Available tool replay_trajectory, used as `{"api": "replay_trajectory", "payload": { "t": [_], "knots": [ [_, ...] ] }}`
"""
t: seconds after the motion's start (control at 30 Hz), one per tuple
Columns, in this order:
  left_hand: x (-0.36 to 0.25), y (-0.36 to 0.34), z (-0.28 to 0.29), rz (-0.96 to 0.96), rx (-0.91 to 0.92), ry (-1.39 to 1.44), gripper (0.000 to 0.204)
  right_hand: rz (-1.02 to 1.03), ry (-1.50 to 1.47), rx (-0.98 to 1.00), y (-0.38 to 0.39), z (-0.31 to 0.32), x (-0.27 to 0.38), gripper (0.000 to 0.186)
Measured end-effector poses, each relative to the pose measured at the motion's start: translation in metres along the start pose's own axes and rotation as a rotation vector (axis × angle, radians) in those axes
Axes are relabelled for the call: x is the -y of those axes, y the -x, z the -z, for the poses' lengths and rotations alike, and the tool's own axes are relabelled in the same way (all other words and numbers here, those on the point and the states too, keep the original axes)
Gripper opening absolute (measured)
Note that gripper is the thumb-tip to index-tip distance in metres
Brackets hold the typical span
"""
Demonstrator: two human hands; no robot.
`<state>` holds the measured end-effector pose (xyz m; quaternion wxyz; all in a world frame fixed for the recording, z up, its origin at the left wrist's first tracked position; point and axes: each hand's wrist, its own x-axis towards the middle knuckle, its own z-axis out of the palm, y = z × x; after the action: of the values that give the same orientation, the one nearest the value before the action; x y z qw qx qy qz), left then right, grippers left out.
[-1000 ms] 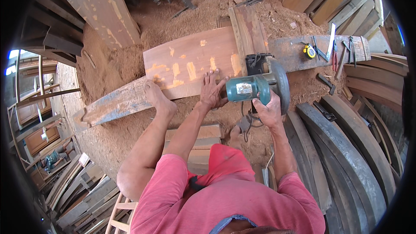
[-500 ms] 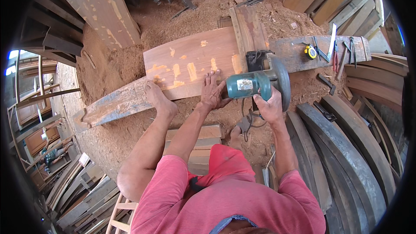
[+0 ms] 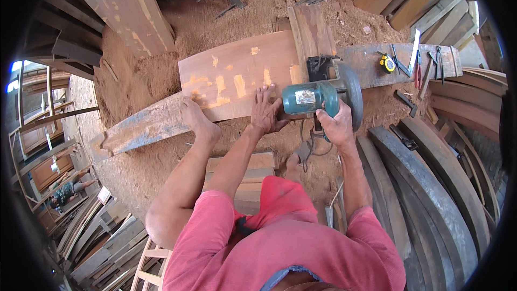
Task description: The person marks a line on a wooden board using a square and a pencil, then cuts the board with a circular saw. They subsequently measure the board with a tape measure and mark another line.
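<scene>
Circular saw, teal motor body with grey blade guard, sits at the right end of the wide reddish plank, guard hanging just past the plank's near edge. Right hand wraps the saw's rear handle, fingers closed tight round it, thumb side toward the motor. Left hand lies flat on the plank just left of the motor, palm down, fingers spread and straight, gripping nothing, fingertips touching the wood beside pale sanded patches. Bare left foot is planted on the plank's near edge, where it overlaps a long grey weathered beam running down to the left. Black power cord dangles under the saw, near the right hand. Plank rests over sawdust-covered ground, no bench visible under it. Further right a grey board carries a yellow tape measure, a metal square and dark hand tools, well apart from both hands. Curved dark timber pieces are stacked on the person's right. Stack of short pale boards sits below the left forearm. Person wears a red shirt.
</scene>
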<state>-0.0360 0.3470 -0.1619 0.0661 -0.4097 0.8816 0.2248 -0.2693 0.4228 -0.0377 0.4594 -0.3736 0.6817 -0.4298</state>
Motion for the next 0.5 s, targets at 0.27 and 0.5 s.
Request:
{"api": "replay_trajectory", "payload": {
  "t": [0.27,0.5],
  "knots": [
    [0.0,-0.001,-0.001,-0.002,-0.021,-0.009,0.085,0.014,-0.063,-0.006,-0.01,-0.002,0.0,0.024],
    [-0.003,-0.001,0.001,0.009,-0.004,0.014,0.087,0.024,-0.013,-0.017,-0.018,-0.002,0.005,0.022]
  ]
}}
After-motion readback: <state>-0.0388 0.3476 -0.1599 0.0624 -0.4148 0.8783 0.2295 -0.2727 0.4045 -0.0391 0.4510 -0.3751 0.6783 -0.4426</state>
